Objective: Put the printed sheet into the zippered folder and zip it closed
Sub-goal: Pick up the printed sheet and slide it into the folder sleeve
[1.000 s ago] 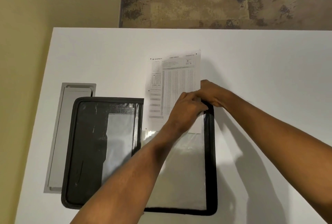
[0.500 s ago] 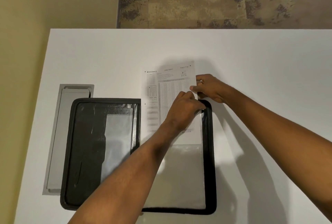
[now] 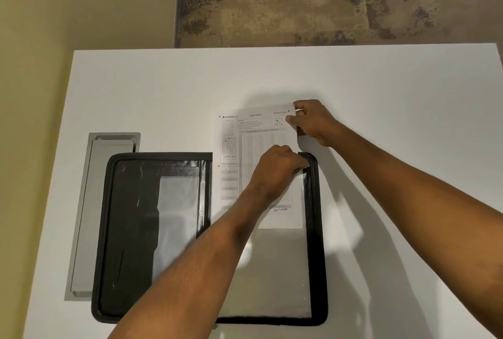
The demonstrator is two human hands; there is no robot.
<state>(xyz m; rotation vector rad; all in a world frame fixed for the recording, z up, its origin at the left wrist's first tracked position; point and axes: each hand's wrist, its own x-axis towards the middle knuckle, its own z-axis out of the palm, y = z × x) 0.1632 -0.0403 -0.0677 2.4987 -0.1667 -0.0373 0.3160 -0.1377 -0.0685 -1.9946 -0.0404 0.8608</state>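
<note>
Since a second ago the printed sheet [image 3: 258, 164] has slid down toward the near edge of the zippered folder [image 3: 209, 238], so that its lower part, down to the "ENTERED" stamp, now lies inside the clear pocket on the folder's right half, while its header with the title line still sticks out past the folder's far rim onto the white tabletop [image 3: 381, 88]. Meanwhile the right hand [image 3: 313, 123] has travelled off the folder's far right corner and up to the sheet's far right corner, where thumb and fingers pinch the paper edge. At the far rim of the folder the left hand [image 3: 275, 172] stays put, its grip pressed together on what looks like the pocket's lip just beside the black zip border; I cannot tell whether it nips plastic alone or paper too.

Spread flat, the folder shows its left half dark with a smaller clear sleeve, and a grey inset panel [image 3: 103, 213] peeks out from beneath its left side.

To my eye the insertion is roughly half done: the sheet needs further pushing toward the folder's near edge until the header clears the rim, and the folding shut and zipping are not yet begun
</note>
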